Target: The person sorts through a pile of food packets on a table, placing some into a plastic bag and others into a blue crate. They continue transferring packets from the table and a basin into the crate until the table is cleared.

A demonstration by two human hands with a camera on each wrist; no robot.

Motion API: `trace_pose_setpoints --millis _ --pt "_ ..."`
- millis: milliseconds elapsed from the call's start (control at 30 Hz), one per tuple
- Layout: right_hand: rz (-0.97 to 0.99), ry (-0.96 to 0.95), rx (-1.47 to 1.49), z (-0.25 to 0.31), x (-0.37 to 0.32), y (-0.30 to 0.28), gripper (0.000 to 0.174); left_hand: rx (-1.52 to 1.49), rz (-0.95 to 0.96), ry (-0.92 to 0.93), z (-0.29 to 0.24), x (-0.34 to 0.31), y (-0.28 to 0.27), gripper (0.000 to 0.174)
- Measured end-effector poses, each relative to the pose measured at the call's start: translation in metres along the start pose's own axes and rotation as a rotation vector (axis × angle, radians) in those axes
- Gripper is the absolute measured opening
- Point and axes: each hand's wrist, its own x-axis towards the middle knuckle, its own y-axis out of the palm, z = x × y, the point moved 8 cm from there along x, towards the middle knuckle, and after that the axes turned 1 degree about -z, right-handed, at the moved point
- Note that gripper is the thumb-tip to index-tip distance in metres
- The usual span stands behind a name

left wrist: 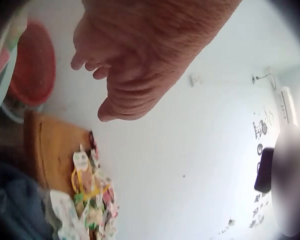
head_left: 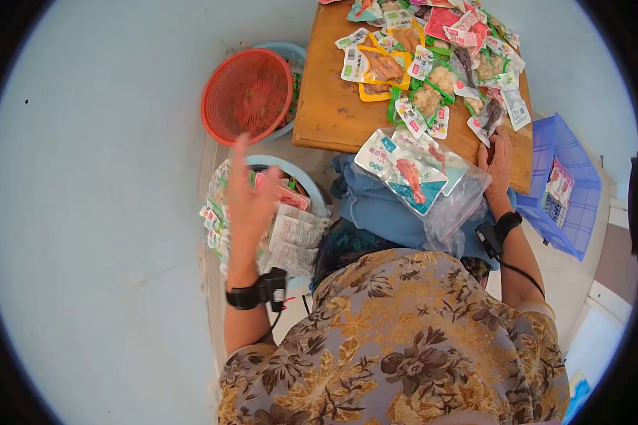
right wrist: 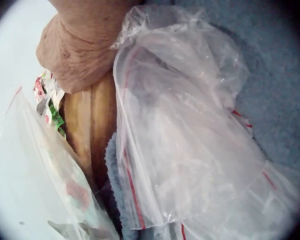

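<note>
My left hand (head_left: 248, 205) is raised over a tub of packets, its fingers spread and nothing in them; the left wrist view shows that hand (left wrist: 135, 60) against the pale wall. At the table's near right edge lies my right hand (head_left: 498, 166), fingers stretched forward beside a dark snack packet (head_left: 490, 117). White-and-teal snack packets (head_left: 407, 177) rest on my lap over a blue cloth (head_left: 376, 212). Next to them lie clear zip bags (head_left: 457, 212), whose red strips show on the zip bags (right wrist: 170, 140) in the right wrist view. The right fingertips are hidden there.
A wooden table (head_left: 326, 113) bears a heap of mixed snack packets (head_left: 432, 78). Left of it, a red basket (head_left: 244, 99) sits on a light blue tub. Nearer stands the packet-filled tub (head_left: 305, 177), with bagged packets (head_left: 294, 234) beside it. A blue-purple crate (head_left: 578, 184) stands right.
</note>
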Motion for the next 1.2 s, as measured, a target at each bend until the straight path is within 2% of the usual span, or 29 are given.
trace_pose_setpoints --millis 67,133,200,300,400,567,633,667,733,800,833,867,900,933,1000,1067,1133,1200 --pt "-0.001 -0.004 0.008 -0.001 0.000 0.001 0.027 -0.169 -0.174 -0.044 0.011 -0.003 -0.045 0.065" --pt "-0.002 -0.008 0.014 -0.005 -0.001 0.004 0.027 -0.139 -0.263 -0.103 -0.001 -0.013 -0.078 0.061" --pt "0.008 0.003 0.005 -0.005 -0.001 0.004 0.027 -0.003 -0.335 -0.075 0.010 -0.021 -0.113 0.063" --pt "0.013 0.012 -0.006 -0.009 -0.002 0.006 0.027 0.021 -0.401 -0.130 0.004 -0.036 -0.143 0.059" --pt "0.006 0.008 0.001 -0.012 -0.002 0.007 0.026 0.018 -0.458 -0.198 0.010 -0.050 -0.161 0.060" --pt "-0.010 -0.007 0.033 -0.011 -0.003 0.002 0.022 0.013 -0.368 -0.253 0.051 -0.072 -0.159 0.059" --pt "0.040 0.094 0.144 -0.028 -0.004 0.007 0.020 0.113 -0.260 -0.354 0.064 -0.081 -0.149 0.059" --pt "0.044 0.090 0.142 -0.031 -0.006 0.006 0.020 0.110 -0.261 -0.359 0.065 -0.085 -0.150 0.059" --pt "0.084 0.168 0.304 -0.042 -0.009 0.007 0.020 0.043 -0.265 -0.534 0.078 -0.097 -0.157 0.064" --pt "0.045 0.106 0.289 -0.042 -0.009 -0.001 0.021 -0.003 -0.323 -0.560 0.098 -0.114 -0.176 0.065" --pt "-0.002 0.049 0.275 -0.038 -0.009 -0.007 0.021 0.010 -0.390 -0.630 0.109 -0.125 -0.190 0.064" --pt "-0.004 0.048 0.277 -0.036 -0.009 -0.007 0.021 0.021 -0.453 -0.698 0.117 -0.134 -0.199 0.062" --pt "-0.036 0.136 0.397 -0.041 -0.011 -0.009 0.024 0.022 -0.453 -0.698 0.121 -0.139 -0.202 0.062" --pt "-0.066 0.225 0.516 -0.045 -0.014 -0.011 0.026 0.004 -0.429 -0.687 0.124 -0.142 -0.201 0.062" --pt "-0.046 0.197 0.403 -0.039 -0.012 -0.022 0.028 -0.017 -0.404 -0.678 0.132 -0.145 -0.196 0.061" --pt "-0.029 0.172 0.289 -0.034 -0.007 -0.032 0.031 -0.005 -0.171 -0.656 0.135 -0.139 -0.161 0.059" --pt "-0.041 0.162 0.337 -0.034 -0.001 -0.041 0.035 -0.015 -0.102 -0.646 0.144 -0.135 -0.126 0.054" --pt "-0.071 0.168 0.379 -0.029 0.004 -0.051 0.036 0.079 0.062 -0.526 0.136 -0.129 -0.085 0.047"
